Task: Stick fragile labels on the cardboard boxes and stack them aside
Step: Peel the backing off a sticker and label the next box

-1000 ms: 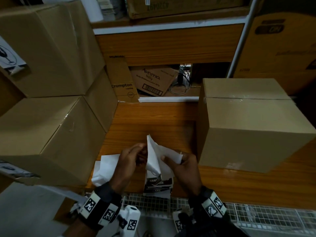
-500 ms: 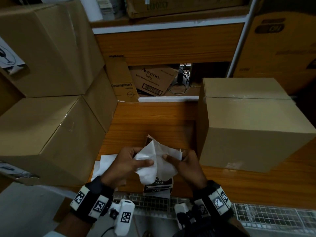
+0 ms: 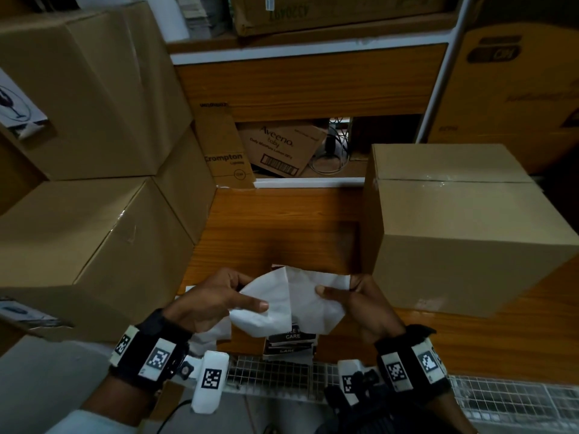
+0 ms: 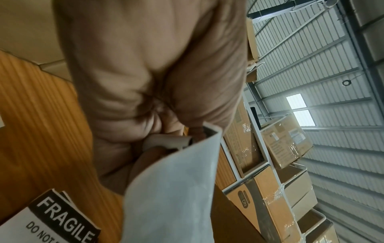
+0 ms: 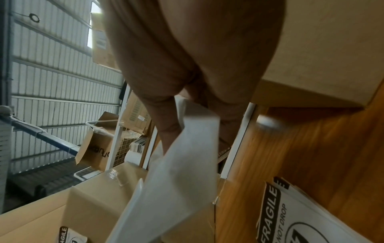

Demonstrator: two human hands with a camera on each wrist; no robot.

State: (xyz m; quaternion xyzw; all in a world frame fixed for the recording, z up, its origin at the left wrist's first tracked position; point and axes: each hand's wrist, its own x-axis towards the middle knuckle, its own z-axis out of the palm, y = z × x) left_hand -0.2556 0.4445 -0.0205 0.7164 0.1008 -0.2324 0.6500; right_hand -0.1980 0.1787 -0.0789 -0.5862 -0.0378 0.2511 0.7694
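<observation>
Left hand [image 3: 208, 303] and right hand [image 3: 365, 300] both pinching one white label sheet [image 3: 291, 300], fingers curled on its edges, above a small stack of printed fragile labels [image 3: 289, 343] on the wooden table [image 3: 282, 227], one plain brown cardboard box [image 3: 454, 227] right, two stacked labelled cardboard boxes [image 3: 84, 195] left.

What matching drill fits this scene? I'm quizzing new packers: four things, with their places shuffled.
Things:
1. white sheet
2. label pile
3. right box
4. Aveeno box

Places:
A. on the table, right of the hands
B. in the recess behind the table
C. held between both hands
D. on the table, under the held sheet

Pairs: 1-C, 2-D, 3-A, 4-B. The left hand and right hand each grip one side of the sheet.
</observation>
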